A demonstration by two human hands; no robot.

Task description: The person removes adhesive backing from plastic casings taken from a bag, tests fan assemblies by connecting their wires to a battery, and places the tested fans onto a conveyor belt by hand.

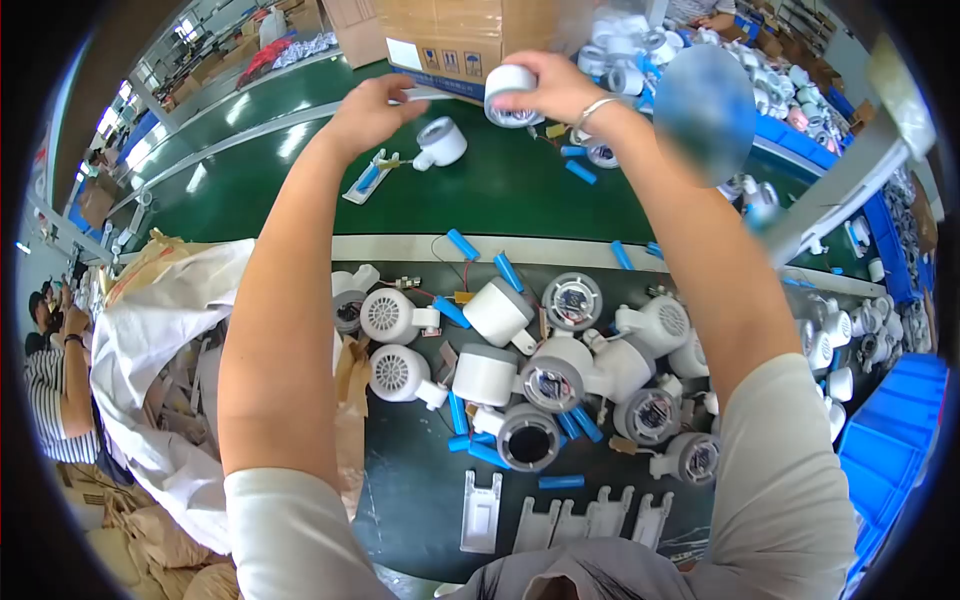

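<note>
The white plastic cylindrical housing with a grey rim (511, 82) was in the person's right hand (556, 88), above the dark green conveyor belt (270, 195) and just before the brown cardboard box (470, 35); whether it touched the box could not be told. Handling it well seemed to call for a firm hold on its smooth side wall, fingertips clear of the downward-facing rim, and enough height to pass the loose blue cylindrical cells (580, 172) nearby, whose wires might snag.

The right arm stretched forward and inward, its thumb and fingers wrapped around the housing. The left arm reached forward too; the left hand (374, 112) had its fingers loosely curled and parted, with nothing visible in its grasp. It hovered near a second white-and-grey housing with a short arm (443, 143) and a narrow white plastic tray (358, 193), both on the belt.
</note>
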